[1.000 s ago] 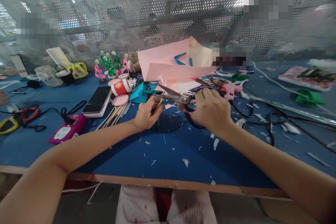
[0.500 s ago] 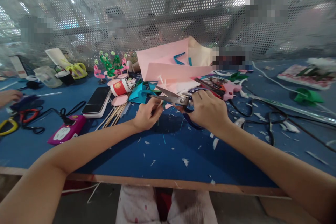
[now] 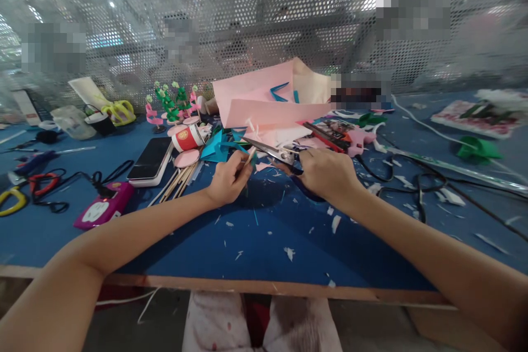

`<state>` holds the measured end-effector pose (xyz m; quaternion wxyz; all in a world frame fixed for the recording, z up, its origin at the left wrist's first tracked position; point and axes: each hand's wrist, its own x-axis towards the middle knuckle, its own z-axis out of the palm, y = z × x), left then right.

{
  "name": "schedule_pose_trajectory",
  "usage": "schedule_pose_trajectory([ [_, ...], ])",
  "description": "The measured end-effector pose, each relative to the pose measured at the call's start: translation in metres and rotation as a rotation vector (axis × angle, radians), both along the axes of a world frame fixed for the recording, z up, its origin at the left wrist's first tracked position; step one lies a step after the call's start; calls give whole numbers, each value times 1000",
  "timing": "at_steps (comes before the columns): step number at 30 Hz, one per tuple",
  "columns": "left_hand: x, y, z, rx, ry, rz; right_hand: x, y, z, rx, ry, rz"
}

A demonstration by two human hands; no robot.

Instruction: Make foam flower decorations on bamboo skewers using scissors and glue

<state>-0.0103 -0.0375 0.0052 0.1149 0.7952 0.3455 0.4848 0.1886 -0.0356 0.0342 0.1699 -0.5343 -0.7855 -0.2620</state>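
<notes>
My right hand [image 3: 328, 173] is wrapped round the dark-blue handles of a pair of scissors [image 3: 270, 151], over the middle of the table. The metal blades lie together and point left, their tips just beyond my left hand. My left hand [image 3: 227, 177] is closed in a pinch on a small pale strip [image 3: 249, 156] that sticks up from the fingertips beside the blades. A bit of teal shows by the strip; whether it is joined to it I cannot tell. Folded blue paper [image 3: 215, 147] lies just behind my left hand.
Pink paper sheets [image 3: 256, 113] stand behind my hands. Left lie wooden sticks [image 3: 178, 184], a phone [image 3: 150, 158], a red-and-white paper cup [image 3: 186, 138] and a purple power strip [image 3: 103, 206]. At right are a pink glue gun [image 3: 362, 140], black cables [image 3: 421, 192] and paper scraps.
The scissor blades have gone from apart to together. My left hand has drawn slightly down and the pale strip now points up. Another person's hand at far left has left the view.
</notes>
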Motion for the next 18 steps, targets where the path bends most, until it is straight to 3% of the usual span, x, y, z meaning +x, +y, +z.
schedule_pose_trajectory([
  [4,1,1,2,-22,-52,-13,5,5,3,-26,53,-18],
  [12,-1,4,0,-76,-76,-81,8,12,-2,-30,71,89],
  [18,-1,5,-4,-119,-88,-104,5,9,-4,54,69,133],
])
